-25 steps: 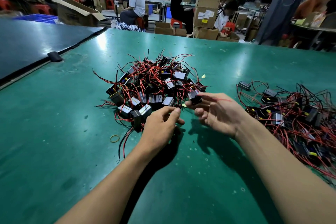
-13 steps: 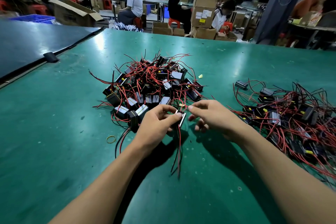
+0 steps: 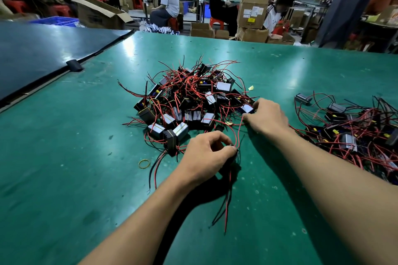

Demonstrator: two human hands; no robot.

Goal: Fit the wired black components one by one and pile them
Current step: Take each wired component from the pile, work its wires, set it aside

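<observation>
- The left hand point(image 3: 206, 155) is low over the green tabletop point(image 3: 64, 178), just in front of the middle pile point(image 3: 189, 97).
- Its fingers point(image 3: 223, 146) are curled tight and pinch a small black component point(image 3: 235, 153). Most of that part is hidden under the fingers.
- Red and black wires point(image 3: 228, 191) hang from this component and lie on the tabletop, running back toward the person.
- The right hand point(image 3: 268, 119) is at the right edge of the middle pile.
- Its fingers point(image 3: 259, 103) are bent down and touch a pale-faced component point(image 3: 247, 108) there. I cannot tell if they grip it or only touch it.
- A thin red wire point(image 3: 239, 131) runs from under the right thumb down to the left hand.
- The middle pile is a heap of black components, all tangled in red and black wires. Some at the front have yellow bands around them.
- A second pile point(image 3: 355, 133) of the same wired parts lies to the right, beside the right arm and well apart from the middle pile.
- A loose yellow rubber band point(image 3: 144, 163) lies flat on the tabletop, left of the left hand.
- A dark sheet point(image 3: 43, 56) covers the far left part of the tabletop.
- Far behind, people point(image 3: 170, 0) sit at other tables, with cardboard boxes point(image 3: 253, 6) stacked near them.
</observation>
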